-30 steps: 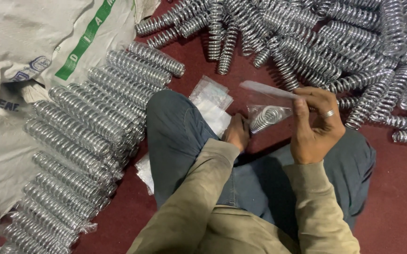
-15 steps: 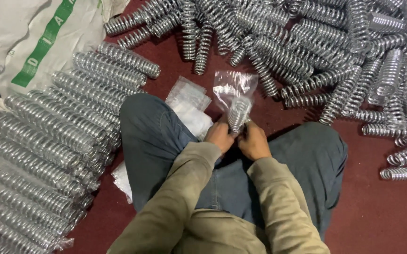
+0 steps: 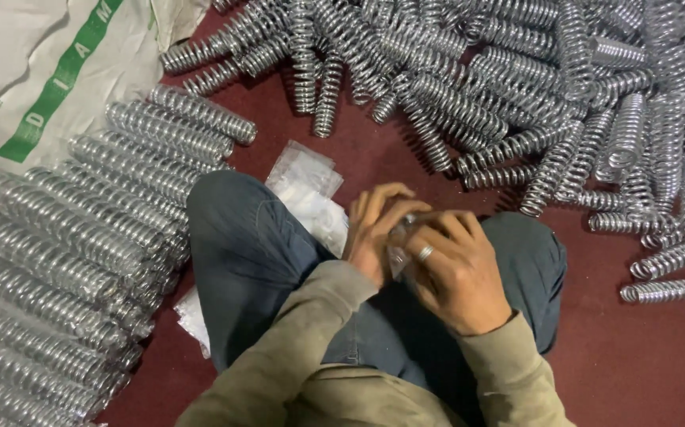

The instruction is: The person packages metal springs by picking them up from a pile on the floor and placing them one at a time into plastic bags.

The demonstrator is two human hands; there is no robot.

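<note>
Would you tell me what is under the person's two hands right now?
Between the left hand and right hand a bit of clear plastic bag shows; its contents are covered. Below lie trousers.

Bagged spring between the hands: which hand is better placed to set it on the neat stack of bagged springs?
Probably the left. The left hand sits on the side of the stacked bagged springs; the right hand, also closed on the bagged spring, lies toward the loose pile.

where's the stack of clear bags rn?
Head view, centre-left: the clear bags lie on the red floor beside the person's left knee, just ahead of the left hand.
</note>
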